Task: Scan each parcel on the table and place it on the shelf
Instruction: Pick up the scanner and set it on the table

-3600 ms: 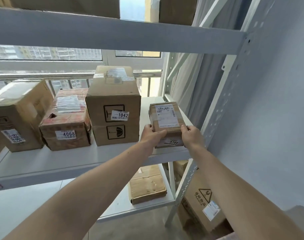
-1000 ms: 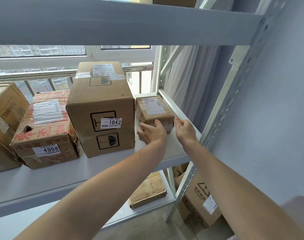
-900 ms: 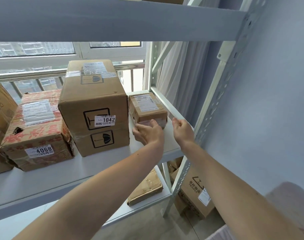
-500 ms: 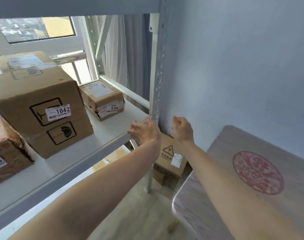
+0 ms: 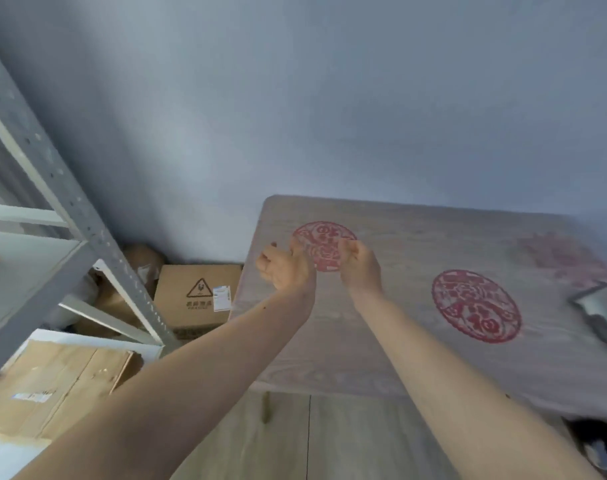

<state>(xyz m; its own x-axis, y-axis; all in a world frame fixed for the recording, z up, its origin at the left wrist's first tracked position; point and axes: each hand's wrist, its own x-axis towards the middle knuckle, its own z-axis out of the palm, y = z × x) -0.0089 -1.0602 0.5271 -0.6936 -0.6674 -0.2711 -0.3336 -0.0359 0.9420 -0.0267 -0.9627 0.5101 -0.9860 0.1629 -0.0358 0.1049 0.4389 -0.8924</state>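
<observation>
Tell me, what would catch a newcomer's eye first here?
Probably the two bare hands, left hand and right hand, held up empty with loosely curled fingers over the pale wooden table. Next, the round red paper-cut emblems on the tabletop. At left, a cardboard box with a warning triangle sits beside the metal shelf.

Two bare forearms reach into view, ending in a left hand (image 5: 285, 271) and a right hand (image 5: 359, 268). The arms show uncovered from elbow to wrist. Both hands are bare.
</observation>
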